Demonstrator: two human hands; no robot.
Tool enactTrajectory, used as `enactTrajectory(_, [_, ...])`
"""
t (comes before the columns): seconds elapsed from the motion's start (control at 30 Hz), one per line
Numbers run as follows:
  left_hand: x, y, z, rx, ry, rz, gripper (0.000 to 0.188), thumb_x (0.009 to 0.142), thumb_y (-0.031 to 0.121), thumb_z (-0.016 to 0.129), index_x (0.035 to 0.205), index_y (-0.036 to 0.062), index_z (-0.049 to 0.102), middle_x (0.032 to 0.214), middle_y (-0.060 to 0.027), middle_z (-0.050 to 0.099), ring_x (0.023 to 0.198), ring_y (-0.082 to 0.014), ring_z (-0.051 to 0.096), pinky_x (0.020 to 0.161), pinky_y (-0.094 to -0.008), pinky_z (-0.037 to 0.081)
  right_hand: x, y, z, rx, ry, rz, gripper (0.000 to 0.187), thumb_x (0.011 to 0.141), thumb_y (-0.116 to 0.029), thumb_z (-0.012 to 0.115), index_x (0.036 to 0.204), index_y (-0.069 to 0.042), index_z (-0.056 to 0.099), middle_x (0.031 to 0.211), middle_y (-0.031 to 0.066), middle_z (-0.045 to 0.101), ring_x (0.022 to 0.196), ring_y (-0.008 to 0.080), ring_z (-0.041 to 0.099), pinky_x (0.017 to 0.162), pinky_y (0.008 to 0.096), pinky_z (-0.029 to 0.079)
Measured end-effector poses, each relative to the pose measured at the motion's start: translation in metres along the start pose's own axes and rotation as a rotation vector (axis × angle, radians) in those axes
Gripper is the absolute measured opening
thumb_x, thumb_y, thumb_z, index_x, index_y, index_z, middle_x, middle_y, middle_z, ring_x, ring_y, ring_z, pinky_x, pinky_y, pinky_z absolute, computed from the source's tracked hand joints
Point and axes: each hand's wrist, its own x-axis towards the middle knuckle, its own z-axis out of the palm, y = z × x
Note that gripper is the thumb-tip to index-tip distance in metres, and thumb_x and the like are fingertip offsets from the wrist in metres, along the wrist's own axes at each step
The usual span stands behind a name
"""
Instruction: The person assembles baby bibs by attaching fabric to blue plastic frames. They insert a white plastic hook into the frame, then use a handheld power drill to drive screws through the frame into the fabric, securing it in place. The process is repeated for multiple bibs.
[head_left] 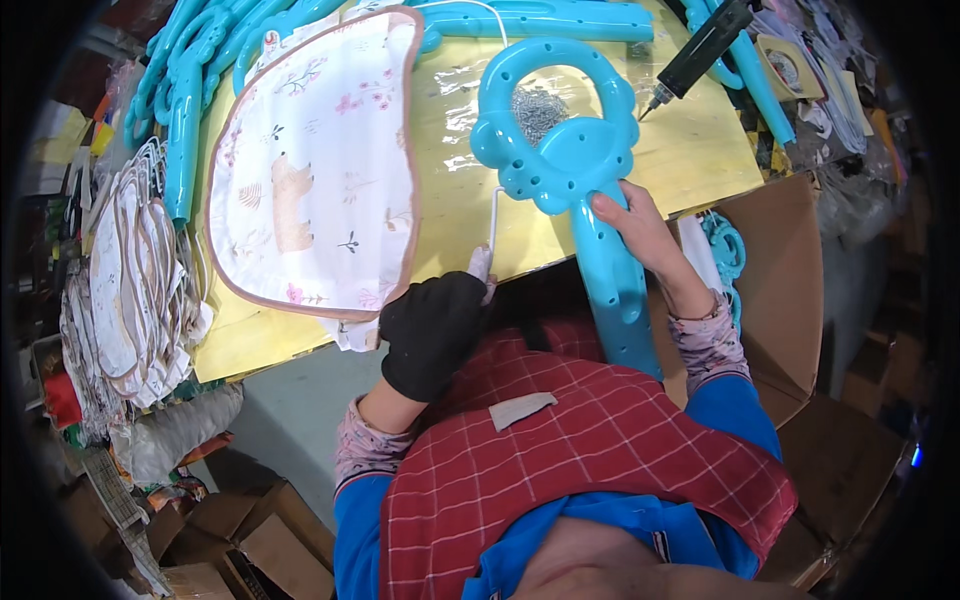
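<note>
My right hand point(635, 225) is closed around the neck of a turquoise plastic frame piece point(580, 150). The piece has a ring-shaped head, a scalloped lower rim, small holes and a long handle that reaches down to my apron. My left hand point(435, 330), in a black glove with a wrapped, pale fingertip, is closed at the table's front edge. A white cord point(496, 215) runs from its fingertip up behind the turquoise head. Beside the glove lies a white fabric cover point(315, 170) with a brown edge and a bear-and-flower print; whether the glove touches it I cannot tell.
Small metal screws point(540, 112) lie in a pile, seen through the ring. A black electric screwdriver point(705, 50) hangs at the upper right. More turquoise pieces point(185, 130) crowd the back left of the yellow table point(265, 345). Stacked fabric covers point(125, 290) and a cardboard box point(770, 290) flank it.
</note>
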Motion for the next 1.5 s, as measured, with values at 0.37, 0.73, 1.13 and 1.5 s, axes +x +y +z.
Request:
enactTrajectory(0.37, [-0.045,-0.079,-0.014,0.135,-0.004,0.393,0.040,0.081,0.020,0.073,0.119,0.0070,0.067,0.058,0.0018,0.039,0.050,-0.0146,0.047,0.045,-0.0321,0.033,0.005,-0.025,0.024,-0.285,-0.273,-0.059,0.046,0.090,-0.040,0.069,0.115,-0.002,0.064,0.102,0.0109,0.068,0.088,0.0211,0.065,0.078,0.0328,0.051])
enactTrajectory(0.73, [0.045,-0.068,0.009,0.118,0.038,0.113,0.051,0.083,0.016,0.069,0.132,0.0130,0.058,0.114,-0.0123,0.060,0.104,-0.0354,0.059,0.086,-0.0441,0.050,0.095,-0.035,0.019,-1.214,-0.100,-0.922,0.028,0.077,-0.019,0.075,0.102,-0.008,0.066,0.090,0.0048,0.055,0.093,0.0226,0.058,0.075,0.0368,0.051])
enactTrajectory(1.13, [0.104,-0.094,0.043,0.010,-0.157,0.120,0.027,0.084,0.022,0.066,0.106,0.0083,0.059,0.086,-0.0123,0.060,0.079,-0.0345,0.060,0.070,-0.0437,0.047,0.104,-0.059,0.027,-0.912,-0.551,-1.123,0.036,0.083,-0.034,0.072,0.065,-0.008,0.055,0.060,0.0039,0.052,0.067,0.0256,0.058,0.069,0.0364,0.045])
enactTrajectory(1.5, [0.083,-0.072,-0.017,-0.033,0.091,0.170,0.017,0.087,0.017,0.059,0.095,0.0034,0.064,0.078,-0.0103,0.064,0.064,-0.0279,0.062,0.060,-0.0372,0.048,0.099,-0.085,0.042,-0.747,-0.377,-1.140,0.038,0.079,-0.030,0.078,0.064,-0.009,0.050,0.060,0.0045,0.049,0.061,0.0269,0.053,0.065,0.0353,0.042])
